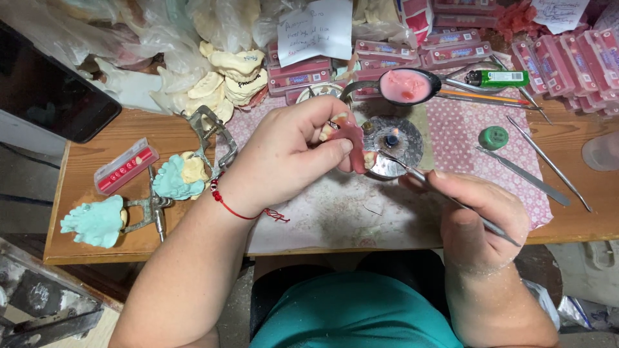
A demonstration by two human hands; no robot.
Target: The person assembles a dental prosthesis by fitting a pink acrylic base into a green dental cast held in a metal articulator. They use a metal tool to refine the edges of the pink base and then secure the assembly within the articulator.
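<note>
From the head camera, the left hand (pixel 290 154) is curled closed around a pink wax denture with set teeth (pixel 351 138), thumb pressed on its near side and fingers wrapped over the top, so that the piece juts out past the fingertips toward the right. A red string bracelet (pixel 225 200) circles that wrist. The right hand (pixel 480 216) is closed in a pen-like grip on a thin metal wax carving tool (pixel 445 196), whose shaft runs up and to the left from between thumb and forefinger; its tip meets the lower right edge of the denture, just beyond the left thumb.

Directly behind the denture, farther from both hands, sits a round metal spirit burner (pixel 393 138) with a small flame at its centre. Beyond that lies a ladle-like spoon holding pink wax (pixel 406 86), and to its right a green lighter (pixel 498 78). To the right of the right hand, well apart from it, lie two more long metal instruments (pixel 548 161) and a small green round cap (pixel 493 137) on the pink dotted cloth (pixel 451 122).

To the left of the left forearm rest two metal articulators carrying blue-green plaster casts (pixel 97 222), with a red tooth card (pixel 126 166) beside them. Cream plaster models (pixel 235 71) and stacked red tooth cards (pixel 300 71) line the far edge of the wooden bench (pixel 90 248).
</note>
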